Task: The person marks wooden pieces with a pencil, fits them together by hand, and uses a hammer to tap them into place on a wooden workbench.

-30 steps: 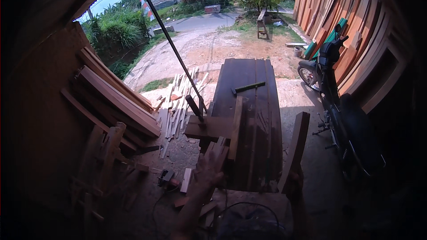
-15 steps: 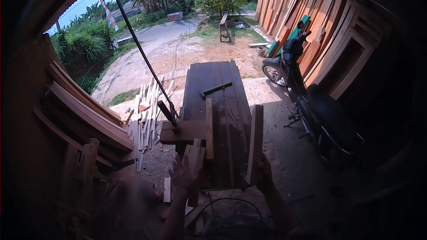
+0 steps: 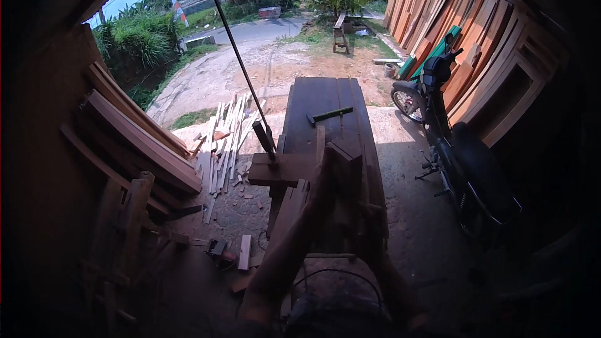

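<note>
A wooden beam is over the near half of the dark workbench, tilted with its end face pointing away from me. My left hand grips the beam along its left side near the far end. At the nearer end my right hand holds it, its fingers dim in the shade. A hammer with a greenish handle lies across the bench farther off. Left of my left hand, a wooden clamp block with an upright handle juts from the bench's side.
Thin offcut strips lie on the ground to the left. Planks lean on the left wall, and more boards stand along the right. A motorcycle is parked right of the bench. A dark power tool sits on the floor.
The beam has moved left from the bench's right edge and tilted over. My left hand has left the clamp side and taken hold of it; my right hand has come inward. The view has shifted.
</note>
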Demonstrator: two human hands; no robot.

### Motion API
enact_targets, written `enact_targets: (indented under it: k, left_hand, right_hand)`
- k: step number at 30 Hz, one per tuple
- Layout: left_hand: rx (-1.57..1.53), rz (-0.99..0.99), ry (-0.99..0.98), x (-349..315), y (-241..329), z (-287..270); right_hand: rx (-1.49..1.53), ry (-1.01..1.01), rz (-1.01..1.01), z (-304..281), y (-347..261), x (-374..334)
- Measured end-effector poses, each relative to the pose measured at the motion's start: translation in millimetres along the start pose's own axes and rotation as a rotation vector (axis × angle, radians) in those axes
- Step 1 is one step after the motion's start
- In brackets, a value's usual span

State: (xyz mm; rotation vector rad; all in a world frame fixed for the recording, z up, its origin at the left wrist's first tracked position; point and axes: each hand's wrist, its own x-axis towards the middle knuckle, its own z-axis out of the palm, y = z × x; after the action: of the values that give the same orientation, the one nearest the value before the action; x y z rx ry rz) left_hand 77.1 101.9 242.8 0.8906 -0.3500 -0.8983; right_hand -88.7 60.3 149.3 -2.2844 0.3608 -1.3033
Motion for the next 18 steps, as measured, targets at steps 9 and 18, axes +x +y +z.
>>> enact_targets:
  k: [9,18]
  left_hand:
    - [0.158,0.127,-0.320,65.9,3.0,5.6]
    - [0.339,0.289,-0.310,71.8,-7.4,-36.4]
  right_hand:
    - [0.331,-0.396,0.240,19.0,46.9,80.5]
    - [0.730,-0.463,0.459,84.3,91.1,45.8]
